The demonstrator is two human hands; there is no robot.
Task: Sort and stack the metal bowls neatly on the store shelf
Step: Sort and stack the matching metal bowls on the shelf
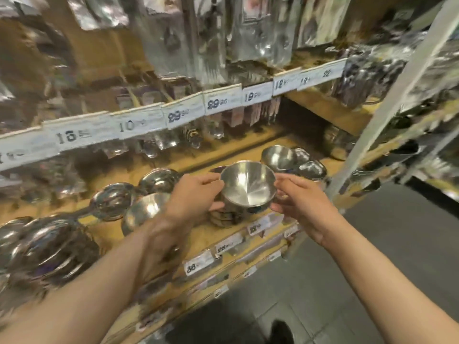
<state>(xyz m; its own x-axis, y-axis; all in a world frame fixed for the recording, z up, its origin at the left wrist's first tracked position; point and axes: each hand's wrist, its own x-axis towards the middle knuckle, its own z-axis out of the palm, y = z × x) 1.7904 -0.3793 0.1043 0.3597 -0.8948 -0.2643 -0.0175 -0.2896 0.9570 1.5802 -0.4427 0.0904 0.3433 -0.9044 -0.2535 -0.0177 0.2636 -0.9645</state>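
A shiny metal bowl (248, 186) sits open side up on top of a short stack of bowls (227, 214) near the front edge of a wooden store shelf (206, 234). The left hand (196, 194) cups the bowl's left side, thumb at the rim and fingers curled round the stack below. The right hand (300, 199) reaches in from the right, fingers bent at the bowl's right rim; the blur hides whether they truly grip it. Both bare forearms stretch forward from below. More steel bowls stand behind to the right (280, 156) and to the left (159, 181), with a larger heap (39, 247) at the far left. White price tags (198, 263) line the shelf edges, packaged goods (171, 36) hang above, and a grey tiled floor (323, 281) lies below
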